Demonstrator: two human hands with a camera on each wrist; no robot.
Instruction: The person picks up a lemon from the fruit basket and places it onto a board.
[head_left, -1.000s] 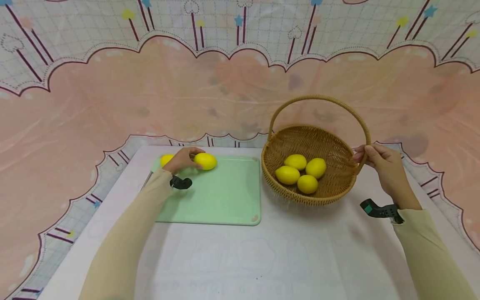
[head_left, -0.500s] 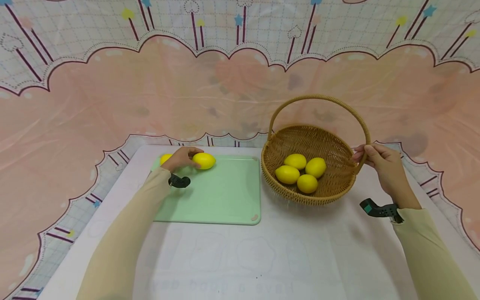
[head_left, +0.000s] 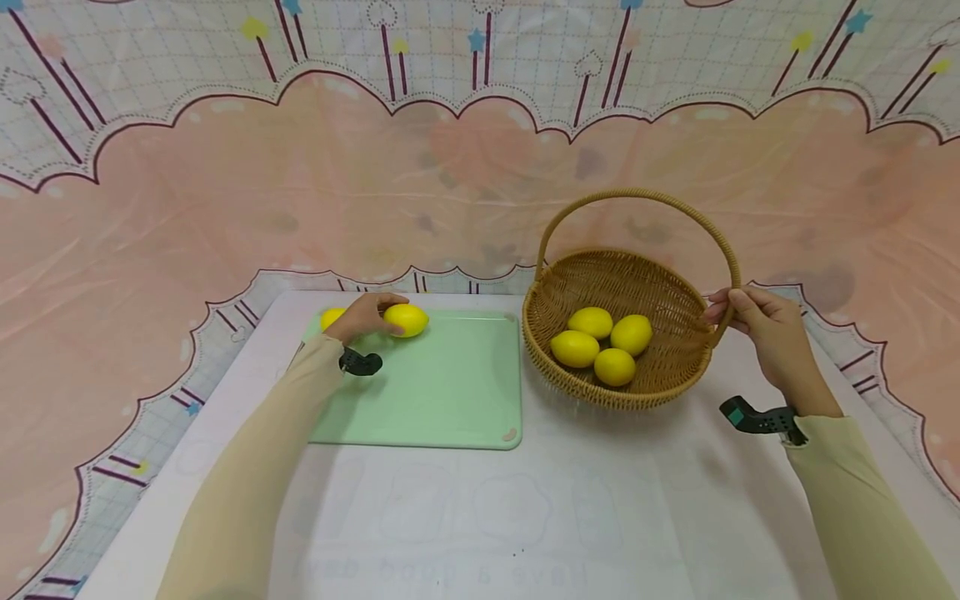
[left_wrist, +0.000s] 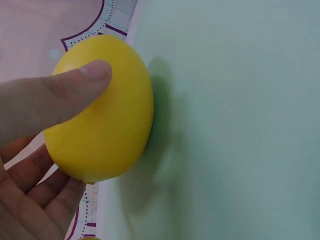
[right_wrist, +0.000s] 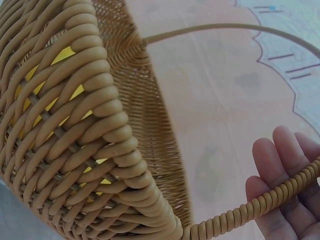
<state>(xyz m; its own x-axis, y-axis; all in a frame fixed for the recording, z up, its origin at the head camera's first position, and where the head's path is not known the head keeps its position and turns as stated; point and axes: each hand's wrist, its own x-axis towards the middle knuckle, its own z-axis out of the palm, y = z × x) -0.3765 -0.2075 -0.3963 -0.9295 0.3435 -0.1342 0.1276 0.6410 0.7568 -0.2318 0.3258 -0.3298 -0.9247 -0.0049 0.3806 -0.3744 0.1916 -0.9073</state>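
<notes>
Compared with one second ago, only a small thing has changed: the held lemon point(head_left: 407, 321) appears shifted very slightly to the left, near the far edge of the green board point(head_left: 427, 392). The wicker basket point(head_left: 637, 279), just to the right of the board, stays in its place and contains the same number of lemons as then. In my judgement, this means that you are occupied with the grasp of this one lemon, and nothing is added to the basket so far.

Your left hand point(head_left: 363, 319) holds this lemon, with the thumb laid over its side and the other fingers behind it; whether the lemon touches the board, I cannot tell. Your right hand point(head_left: 767, 327), well to the right of the board, grips the basket handle point(head_left: 637, 193) low, near the rim. So your two hands are well apart, with the board's right half and the basket between them.

Inside the basket, four lemons point(head_left: 574, 350) lie close together. Another lemon point(head_left: 332, 317), partly hidden by your left hand, is at the board's far left corner.
</notes>
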